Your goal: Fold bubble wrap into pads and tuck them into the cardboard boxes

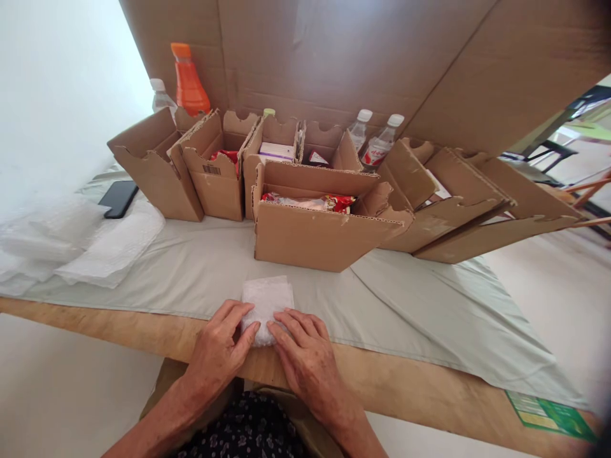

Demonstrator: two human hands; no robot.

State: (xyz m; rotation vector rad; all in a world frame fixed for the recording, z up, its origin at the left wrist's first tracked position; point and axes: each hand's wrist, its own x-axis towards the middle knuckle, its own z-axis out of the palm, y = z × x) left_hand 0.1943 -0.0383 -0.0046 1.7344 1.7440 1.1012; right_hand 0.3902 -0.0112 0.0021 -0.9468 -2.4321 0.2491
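Note:
A small folded square of bubble wrap [268,298] lies flat near the front edge of the table. My left hand [220,340] grips its left side, thumb on top and fingers curled at the edge. On the opposite side, my right hand [305,350] presses the lower right part with bent fingers. Whether anything is wrapped inside cannot be seen. Just beyond the square stands a wide open cardboard box [310,235] with red and clear plastic packets [338,203] in it.
Behind it stand several open cardboard boxes [219,187] in a row. An orange bottle [191,83] and clear bottles [379,146] rise behind them. At left lie loose bubble wrap sheets [112,248] and a black phone [119,198]. A green printed packet [548,413] is at the right front edge.

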